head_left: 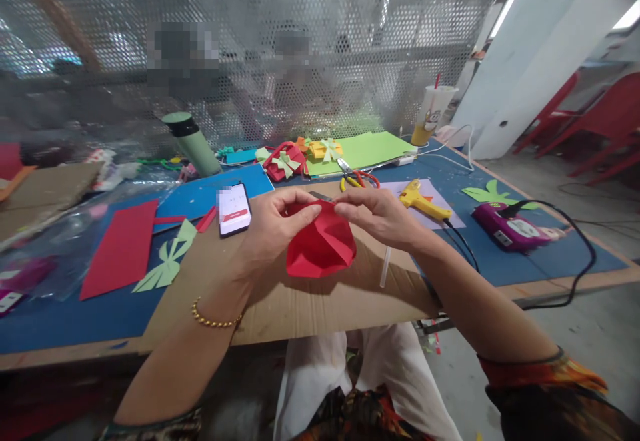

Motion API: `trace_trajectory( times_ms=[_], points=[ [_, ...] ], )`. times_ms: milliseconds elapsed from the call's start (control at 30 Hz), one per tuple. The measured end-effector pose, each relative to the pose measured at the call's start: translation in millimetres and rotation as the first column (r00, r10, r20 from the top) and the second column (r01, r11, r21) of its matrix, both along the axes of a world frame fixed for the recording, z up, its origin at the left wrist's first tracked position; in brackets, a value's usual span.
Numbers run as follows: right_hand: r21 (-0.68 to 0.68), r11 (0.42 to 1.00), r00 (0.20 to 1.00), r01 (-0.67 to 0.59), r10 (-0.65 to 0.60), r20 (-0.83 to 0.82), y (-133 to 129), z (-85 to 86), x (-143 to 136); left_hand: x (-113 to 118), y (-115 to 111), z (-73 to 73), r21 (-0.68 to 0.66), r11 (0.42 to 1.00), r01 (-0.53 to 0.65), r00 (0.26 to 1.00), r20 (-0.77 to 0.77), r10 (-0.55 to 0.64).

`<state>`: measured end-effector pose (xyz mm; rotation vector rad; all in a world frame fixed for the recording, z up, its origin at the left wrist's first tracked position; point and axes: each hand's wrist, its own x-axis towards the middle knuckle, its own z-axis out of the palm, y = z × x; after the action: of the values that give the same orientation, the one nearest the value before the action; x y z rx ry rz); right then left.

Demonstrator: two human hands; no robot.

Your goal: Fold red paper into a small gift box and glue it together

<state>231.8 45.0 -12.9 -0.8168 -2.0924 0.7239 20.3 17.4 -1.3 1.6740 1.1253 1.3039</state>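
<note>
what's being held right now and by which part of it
The folded red paper, by its far edge: left grip and right grip both pinch it there.

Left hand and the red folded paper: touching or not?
Touching. The head view shows the left hand with its thumb lying over the upper left part of the red folded paper, no gap between.
</note>
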Motion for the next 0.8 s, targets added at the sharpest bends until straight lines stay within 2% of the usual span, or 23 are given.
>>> trace_trajectory(
  times_ms=[67,200,400,533,633,800],
  points=[
    [-0.029,0.999,1.0,-0.016,0.016,-0.015,-0.9,-1.1,0.8,-2.0,0.7,-0.3,0.021,1.0,-0.014,1.0,-0.014,0.014],
    [-0.022,0.999,0.997,0.029,-0.031,-0.071,-1.9,-6.2,-1.4,-3.7,1.1,-0.7,0.052,0.999,-0.004,0.998,-0.063,0.007],
    [0.015,0.997,0.987,0.078,-0.075,-0.141,-3.8,-9.4,-4.3,-1.9,-0.7,-0.8,0.076,0.995,0.071,0.995,-0.074,-0.066],
    [0.023,0.998,0.989,0.059,-0.055,-0.134,-5.7,-10.1,-7.0,-2.0,0.5,-1.3,0.128,0.99,0.056,0.992,-0.116,-0.041],
    [0.02,0.998,0.992,0.051,-0.049,-0.113,-7.4,-10.8,-10.1,0.0,0.0,-3.1,0.121,0.991,0.056,0.995,-0.086,-0.046],
    [-0.023,0.988,0.974,0.155,-0.157,-0.163,-8.9,-12.4,-14.5,-0.4,0.3,-2.2,0.073,0.994,0.077,0.997,-0.032,-0.075]
  ],
)
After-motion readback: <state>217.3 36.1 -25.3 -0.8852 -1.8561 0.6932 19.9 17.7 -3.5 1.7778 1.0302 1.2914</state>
